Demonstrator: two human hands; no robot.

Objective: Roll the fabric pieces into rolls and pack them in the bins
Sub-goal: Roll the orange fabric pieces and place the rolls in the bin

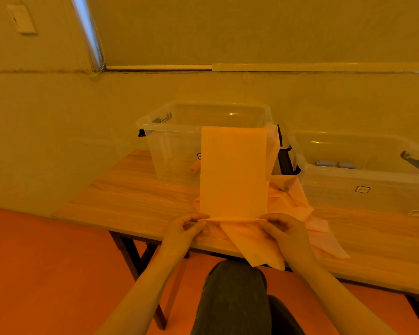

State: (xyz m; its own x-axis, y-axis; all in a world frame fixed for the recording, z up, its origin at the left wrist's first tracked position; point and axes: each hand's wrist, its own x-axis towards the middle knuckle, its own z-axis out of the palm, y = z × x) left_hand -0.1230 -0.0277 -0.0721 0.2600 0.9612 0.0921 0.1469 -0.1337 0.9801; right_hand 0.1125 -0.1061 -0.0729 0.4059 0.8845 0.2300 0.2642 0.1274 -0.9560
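A pale orange fabric strip [232,170] hangs from the front rim of the left clear bin [179,146] down to the near edge of the wooden bench [121,197]. The left hand [184,229] pinches the strip's lower left corner, fingers curled closed on it. The right hand [284,229] pinches the lower right corner likewise; a narrow fold runs between them. More loose fabric [300,213] lies bunched on the bench beneath and to the right, one piece drooping over the edge. One orange roll [195,166] lies inside the left bin. The right clear bin [363,187] holds two grey rolls [335,164].
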